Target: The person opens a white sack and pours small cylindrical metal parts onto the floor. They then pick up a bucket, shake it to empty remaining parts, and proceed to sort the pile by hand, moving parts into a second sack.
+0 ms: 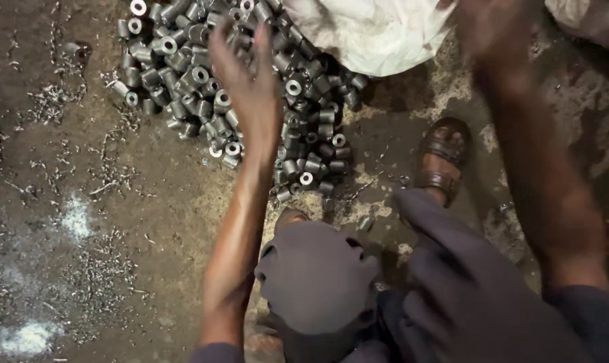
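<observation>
Head view, looking straight down at a dirt floor [150, 222].

Left hand [250, 87]: stretched out to the far side, palm down, over a heap of short metal bushes [203, 81], grey cylinders with a bore through each. Fingers [225, 46] spread and slightly curled, hovering on or just above the top of the heap; whether they touch cannot be told. Nothing pinched that can be seen.

Right hand [489, 30]: raised at far right, heavily blurred. Whether its fingers are spread or closed, or hold anything, cannot be told. It sits beside the right edge of a white sack [378, 33].

The heap lies on the floor at far centre-left, running from the far edge down toward the person's feet, its right part tucked against the white sack. A few bushes lie loose: one alone at far left [76, 50], one near the feet [365, 223].

Metal swarf [109, 181] is scattered on the floor left of the heap, with pale dusty patches [76, 218] at near left.

The person squats: dark-trousered knees [318, 275] at near centre and near right, a brown sandal [444, 158] on one foot right of the heap. Sandy, lighter ground [452, 87] around the sandal and below the sack.
</observation>
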